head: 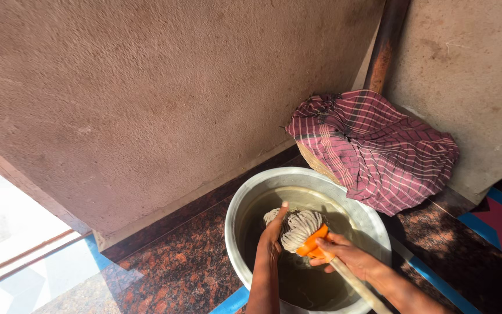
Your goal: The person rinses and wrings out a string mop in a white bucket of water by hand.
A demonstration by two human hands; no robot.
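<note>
Checked cloth (373, 148), maroon and white, crumpled over woven basket (316, 164) in corner. Rusty pipe (384, 43) upright in corner behind cloth. Rough brown wall (146, 99) on both sides. Speckled granite floor (181, 270) with blue stripe (230, 301).

Both forearms come into view bare, with no sleeves reaching the wrists. The left hand (272, 235) and the right hand (348, 256) wear no gloves. No ring, watch or bangle shows on the fingers or wrists that I can see.
</note>
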